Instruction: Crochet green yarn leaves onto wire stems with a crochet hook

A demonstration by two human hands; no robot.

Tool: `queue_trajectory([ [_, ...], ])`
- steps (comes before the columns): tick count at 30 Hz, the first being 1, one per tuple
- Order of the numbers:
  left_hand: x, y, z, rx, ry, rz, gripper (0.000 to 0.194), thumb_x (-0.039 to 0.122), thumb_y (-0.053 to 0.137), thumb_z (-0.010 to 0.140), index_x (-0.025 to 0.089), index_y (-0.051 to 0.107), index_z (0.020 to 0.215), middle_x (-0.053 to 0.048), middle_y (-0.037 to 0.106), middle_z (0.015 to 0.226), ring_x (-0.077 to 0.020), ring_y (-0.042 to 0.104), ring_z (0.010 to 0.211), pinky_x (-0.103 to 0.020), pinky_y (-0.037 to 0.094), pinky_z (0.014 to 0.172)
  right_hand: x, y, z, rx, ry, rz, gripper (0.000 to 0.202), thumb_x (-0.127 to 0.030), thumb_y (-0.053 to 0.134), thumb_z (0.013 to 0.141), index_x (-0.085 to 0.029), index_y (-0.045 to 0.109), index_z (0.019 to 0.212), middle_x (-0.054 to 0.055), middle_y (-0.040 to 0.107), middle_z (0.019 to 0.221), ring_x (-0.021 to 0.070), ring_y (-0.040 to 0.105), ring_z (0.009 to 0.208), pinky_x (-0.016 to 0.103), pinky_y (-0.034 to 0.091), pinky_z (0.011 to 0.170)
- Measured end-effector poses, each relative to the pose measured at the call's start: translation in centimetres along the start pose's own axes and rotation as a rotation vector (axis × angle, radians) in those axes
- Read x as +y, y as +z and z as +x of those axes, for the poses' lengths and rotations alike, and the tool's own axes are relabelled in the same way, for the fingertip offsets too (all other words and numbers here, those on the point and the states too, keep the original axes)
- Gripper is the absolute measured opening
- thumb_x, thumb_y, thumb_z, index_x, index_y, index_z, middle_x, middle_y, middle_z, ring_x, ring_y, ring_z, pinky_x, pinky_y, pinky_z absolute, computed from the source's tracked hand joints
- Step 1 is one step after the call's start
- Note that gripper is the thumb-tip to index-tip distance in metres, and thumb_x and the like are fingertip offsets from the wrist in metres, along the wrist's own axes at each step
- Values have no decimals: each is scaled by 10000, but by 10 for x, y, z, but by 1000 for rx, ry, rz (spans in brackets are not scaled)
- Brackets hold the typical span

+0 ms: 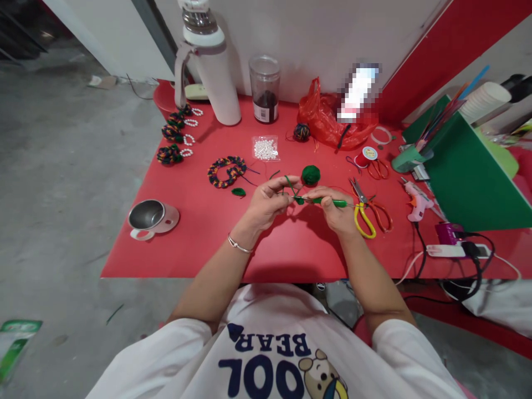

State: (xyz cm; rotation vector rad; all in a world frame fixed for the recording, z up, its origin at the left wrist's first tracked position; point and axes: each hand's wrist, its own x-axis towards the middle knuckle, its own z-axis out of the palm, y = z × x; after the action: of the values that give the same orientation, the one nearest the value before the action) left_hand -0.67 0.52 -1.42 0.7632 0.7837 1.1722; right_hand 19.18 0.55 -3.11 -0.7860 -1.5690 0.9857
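We hold both forearms forward, converging; left hand (272, 200) with fingertips pinched, bracelet at wrist; right hand (336, 210) curled closed, knuckles up.

Red surface (187, 249). Green yarn ball (310, 175), green hook handle (332, 202). Multicoloured braid ring (226, 170) in green, red, yellow, dark blue. Yellow scissors (363, 219), orange scissors (380, 213). White pearls (265, 148). White bottle (211, 72). Red bag (326, 119).

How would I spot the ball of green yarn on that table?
Start at the red table and find the person's two hands near its middle. Just beyond the fingertips lies the green yarn ball. It is plain green and round, unlike the smaller multicoloured ball by the red plastic bag.
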Motion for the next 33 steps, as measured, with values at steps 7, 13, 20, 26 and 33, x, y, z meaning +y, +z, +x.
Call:
queue_trajectory([
  [7,-2,-1,1,-3,70,77,536,187,972,558,168,811,1070,-43,747,846,-68,566,565,-201,382,483,4,3,-1,45,54,11,431,-668,605,956,-297,823,966,45,820,941,208,757,831,378,637,748],
  [13,-5,-2,3,32,70,93,625,191,985,552,176,800,1149,7,700,711,-107,643,641,-213,477,601,8,4,-2,80,80,53,444,-690,623,931,-290,812,963,44,823,946,209,770,840,375,641,755],
  [20,-5,-5,1,6,4,9,682,196,975,582,174,776,1234,-2,704,683,-111,639,599,-211,423,550,3,1,1,54,-5,67,342,-623,684,924,-322,830,995,27,819,937,201,761,858,343,618,709],
  [26,2,-5,-1,-54,-85,-36,667,160,961,571,170,784,1214,-23,704,675,-117,622,582,-218,385,515,-4,-7,4,-25,-53,-31,329,-621,708,905,-338,843,1004,30,827,944,216,752,873,392,627,791],
  [33,4,-10,-2,-144,-152,-36,713,147,909,617,143,742,1310,-19,678,675,-79,546,510,-199,256,456,-5,-11,7,-95,-117,-26,316,-602,708,913,-337,843,1020,27,839,964,227,772,905,418,619,862],
])
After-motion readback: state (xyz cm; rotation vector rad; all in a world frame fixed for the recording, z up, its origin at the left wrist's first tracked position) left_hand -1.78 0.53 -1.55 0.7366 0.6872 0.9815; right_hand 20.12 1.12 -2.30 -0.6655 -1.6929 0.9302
